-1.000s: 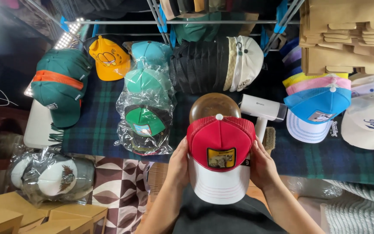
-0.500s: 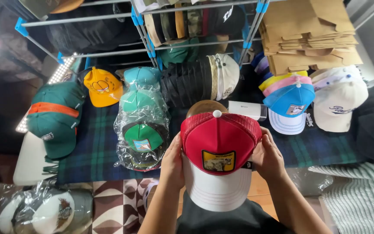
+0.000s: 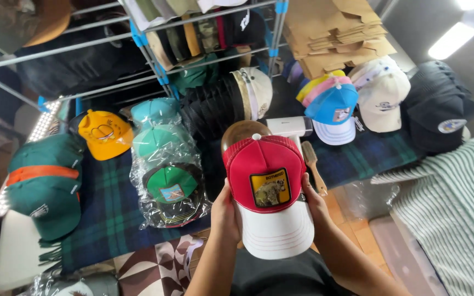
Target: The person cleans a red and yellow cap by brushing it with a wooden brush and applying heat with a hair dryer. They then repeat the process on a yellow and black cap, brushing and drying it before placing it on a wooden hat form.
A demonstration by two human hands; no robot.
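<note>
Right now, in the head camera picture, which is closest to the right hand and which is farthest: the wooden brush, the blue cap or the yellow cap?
From the right hand:
1. Wooden brush, just above the hand.
2. Blue cap, farther up, slightly to the right.
3. Yellow cap, far off on the left side, beyond the red and white cap.

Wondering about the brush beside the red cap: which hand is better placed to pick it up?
Likely the right hand: it grips the red cap on the side nearest the brush; the left hand is across the cap.
</note>
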